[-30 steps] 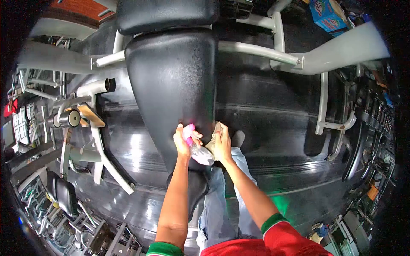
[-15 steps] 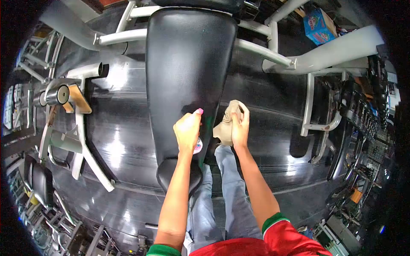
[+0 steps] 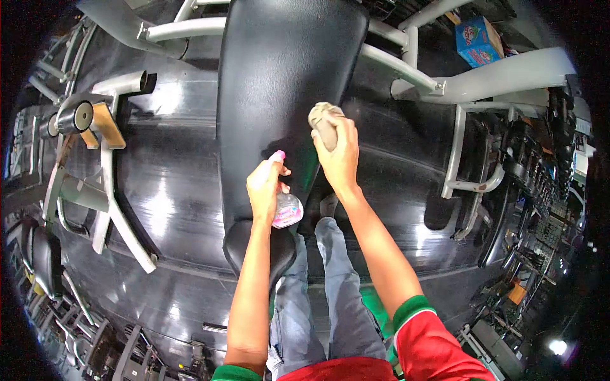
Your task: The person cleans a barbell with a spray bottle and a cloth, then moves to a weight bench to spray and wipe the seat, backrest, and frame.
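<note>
A clear spray bottle (image 3: 288, 211) with a pink nozzle and a pink-and-white label is gripped in my left hand (image 3: 264, 189), held over the lower part of a black padded bench (image 3: 283, 70). The bottle tilts, its base towards my legs. My right hand (image 3: 340, 152) clutches a bunched beige cloth (image 3: 325, 120) at the right edge of the bench pad, the fingers wrapped round it. A smaller black seat pad (image 3: 260, 251) sits at the near end of the bench, partly behind my left forearm.
Pale metal frame tubes (image 3: 406, 76) run out from both sides of the bench. At left stands a machine with a roller pad (image 3: 82, 117) and angled legs. A blue box (image 3: 478, 41) lies at the upper right, and dumbbell racks (image 3: 540, 171) line the right side.
My right hand has brought the cloth up and left to the bench's edge, bunching it tighter. The spray bottle has turned, showing more of its label. The view has shifted slightly.
</note>
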The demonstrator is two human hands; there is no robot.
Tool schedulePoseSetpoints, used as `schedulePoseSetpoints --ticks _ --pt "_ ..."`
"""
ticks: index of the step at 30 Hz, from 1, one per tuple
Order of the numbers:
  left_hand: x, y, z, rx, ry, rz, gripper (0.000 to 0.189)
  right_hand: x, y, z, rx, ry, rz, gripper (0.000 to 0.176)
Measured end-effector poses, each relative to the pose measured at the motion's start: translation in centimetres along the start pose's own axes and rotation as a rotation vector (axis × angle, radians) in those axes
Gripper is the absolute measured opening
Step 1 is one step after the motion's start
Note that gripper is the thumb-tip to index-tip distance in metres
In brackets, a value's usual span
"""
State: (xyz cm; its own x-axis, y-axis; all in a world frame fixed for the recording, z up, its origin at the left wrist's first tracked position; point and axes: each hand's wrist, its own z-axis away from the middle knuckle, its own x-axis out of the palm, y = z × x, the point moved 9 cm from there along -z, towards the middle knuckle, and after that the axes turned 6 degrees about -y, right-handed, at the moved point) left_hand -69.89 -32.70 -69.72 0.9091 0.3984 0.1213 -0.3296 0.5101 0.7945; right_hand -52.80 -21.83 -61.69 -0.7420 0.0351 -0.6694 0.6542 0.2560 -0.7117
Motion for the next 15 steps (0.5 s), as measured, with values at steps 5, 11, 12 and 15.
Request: schedulePoseSetpoints --ticks 5,11,12,15 --pt "0.4 -1.2 1.2 0.043 -0.107 0.071 0.025 1.1 0.7 2.4 -0.225 -0.530 0.248 0.042" --pt "-1.2 -3.0 1.5 0.042 -0.036 0.103 0.027 -1.9 0.0 -4.1 -0.289 -0.496 0.390 0.036" --pt "-1.4 -2.9 1.5 0.045 -0.025 0.115 0.027 -2.0 -0.7 -5.0 -0.284 -0.435 0.348 0.035" --pt "-3.3 -3.9 0.3 0.122 0.072 0.211 0.036 -0.4 -1.4 -3.7 -0.290 -0.383 0.263 0.030"
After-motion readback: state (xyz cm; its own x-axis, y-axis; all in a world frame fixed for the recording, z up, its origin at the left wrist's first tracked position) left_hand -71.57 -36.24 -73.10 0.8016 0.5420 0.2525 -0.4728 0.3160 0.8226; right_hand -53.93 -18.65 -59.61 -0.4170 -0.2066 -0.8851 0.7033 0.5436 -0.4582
